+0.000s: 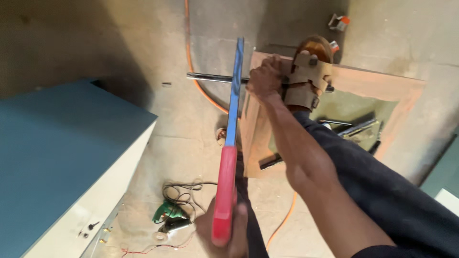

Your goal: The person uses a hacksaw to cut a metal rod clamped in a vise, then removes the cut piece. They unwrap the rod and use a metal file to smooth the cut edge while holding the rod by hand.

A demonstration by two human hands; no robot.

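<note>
Head view: right hand (264, 79) clamps a metal rod (210, 77); left hand (224, 234) grips a hacksaw (229, 157) (red handle) across it.

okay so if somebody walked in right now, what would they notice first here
A hacksaw with a blue frame and red handle runs up the centre, gripped low by the right hand. Its blade crosses a metal rod that the left hand pins beside a sandalled foot on a wooden frame.

R hand (224, 229) saws pipe (210, 77); L hand (264, 79) steadies.
</note>
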